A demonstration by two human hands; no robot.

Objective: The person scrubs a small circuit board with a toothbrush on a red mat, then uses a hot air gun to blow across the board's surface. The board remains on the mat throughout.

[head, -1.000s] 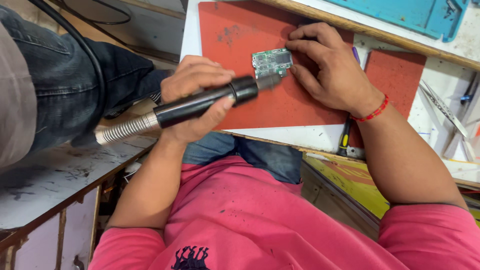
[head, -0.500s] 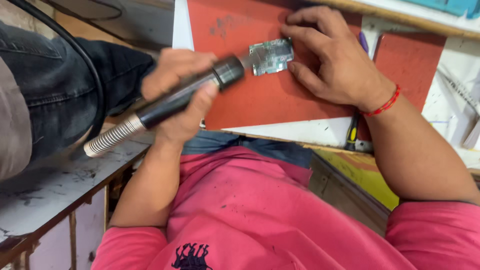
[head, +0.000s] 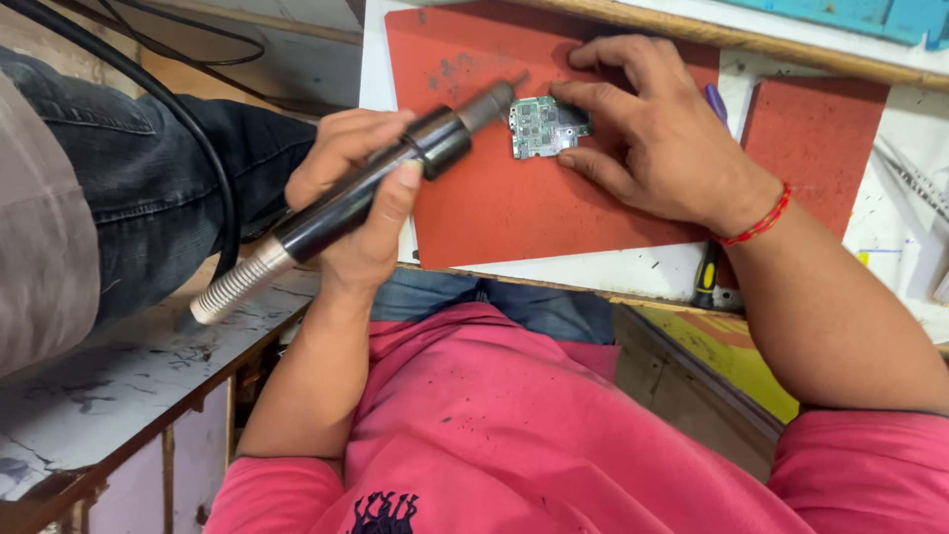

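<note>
My left hand (head: 361, 198) is wrapped around a black pen-shaped hot-air handpiece (head: 440, 140) with a metal nozzle and a coiled spring sleeve at its tail. The nozzle tip points up and right, just left of a small green circuit board (head: 539, 127). The board lies flat on a red work mat (head: 494, 213). My right hand (head: 672, 148), with a red thread at the wrist, pins the board by its right side with the fingertips.
A second red mat (head: 816, 138) lies to the right, and a black-and-yellow screwdriver handle (head: 704, 282) sits at the bench's front edge. Another person's jeans-clad leg (head: 119, 188) is at the left, with a black cable (head: 213, 163) across it. A wooden strip (head: 751, 40) borders the far side.
The nozzle, earlier over the board's left edge, has drawn back a little to the left. My right hand has stayed on the board.
</note>
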